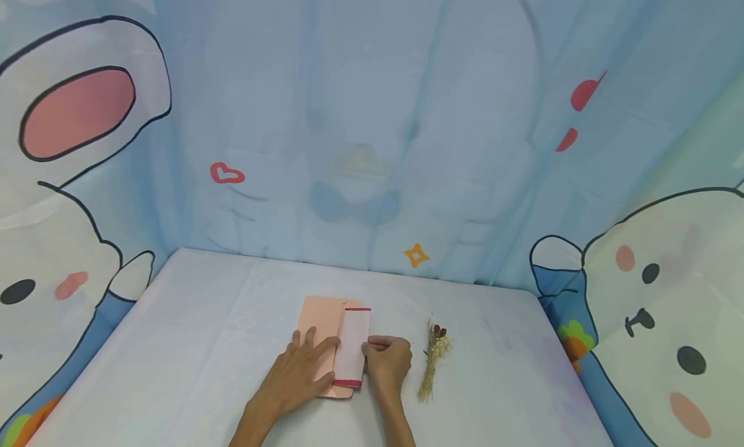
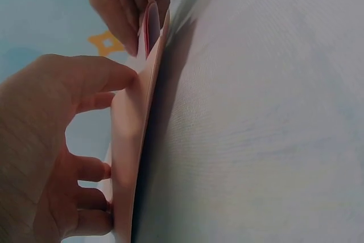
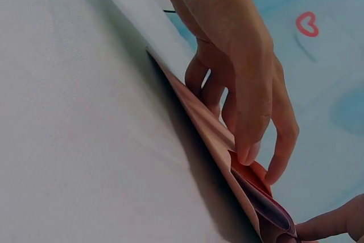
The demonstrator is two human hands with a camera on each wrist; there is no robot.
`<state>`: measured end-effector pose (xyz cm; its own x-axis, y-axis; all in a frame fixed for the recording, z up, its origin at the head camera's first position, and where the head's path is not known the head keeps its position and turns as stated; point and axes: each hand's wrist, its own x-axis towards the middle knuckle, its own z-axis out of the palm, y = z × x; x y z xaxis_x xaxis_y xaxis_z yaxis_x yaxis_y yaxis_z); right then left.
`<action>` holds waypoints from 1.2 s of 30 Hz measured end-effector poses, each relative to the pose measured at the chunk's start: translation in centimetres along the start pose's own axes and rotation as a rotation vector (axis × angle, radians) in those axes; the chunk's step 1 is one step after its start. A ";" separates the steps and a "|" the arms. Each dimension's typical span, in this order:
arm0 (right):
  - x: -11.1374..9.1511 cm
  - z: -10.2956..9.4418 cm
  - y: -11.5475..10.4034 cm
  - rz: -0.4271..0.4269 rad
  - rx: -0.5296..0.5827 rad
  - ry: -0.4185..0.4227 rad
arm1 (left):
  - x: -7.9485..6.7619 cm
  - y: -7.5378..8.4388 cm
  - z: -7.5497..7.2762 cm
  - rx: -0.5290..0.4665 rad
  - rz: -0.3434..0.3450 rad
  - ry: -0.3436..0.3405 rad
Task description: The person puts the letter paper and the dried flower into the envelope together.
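Note:
A peach paper envelope [image 1: 322, 311] lies on the white table. My left hand [image 1: 296, 373] rests on it with fingers spread, the thumb beside the lower left edge of a folded card [image 1: 353, 343]. The card is pale pink-white with red strips at both ends and overlaps the envelope's right part. At the card's right edge, my right hand [image 1: 391, 363] pinches it between thumb and fingers. The left wrist view shows the left fingertips [image 2: 102, 172] pressing on the envelope. Seen from the right wrist, the folded card [image 3: 261, 206] bows open between its layers, at the envelope's opening.
To the right of my right hand lies a small bunch of dried flowers [image 1: 433, 363] with dark red and cream heads. The white tabletop [image 1: 203, 331] extends around everything. Behind and at the sides hangs a blue cartoon curtain [image 1: 372, 111].

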<state>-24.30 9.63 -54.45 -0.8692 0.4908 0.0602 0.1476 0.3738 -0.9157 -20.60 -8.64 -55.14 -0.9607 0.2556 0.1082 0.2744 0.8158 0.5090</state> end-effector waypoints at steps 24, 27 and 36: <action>-0.6 2.7 -1.2 -0.145 -0.097 -0.063 | 0.2 -0.6 -0.3 -0.019 0.070 0.012; -0.8 2.9 -1.4 -0.156 -0.090 -0.070 | 0.3 -0.7 -0.3 -0.014 0.081 0.015; -1.1 3.2 -1.7 -0.181 -0.067 -0.119 | 0.3 -0.9 -0.3 0.000 0.094 0.009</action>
<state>-25.10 5.93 -54.19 -0.9333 0.3159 0.1706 0.0112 0.5007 -0.8656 -21.13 -9.48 -55.35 -0.9311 0.3260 0.1634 0.3632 0.7884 0.4965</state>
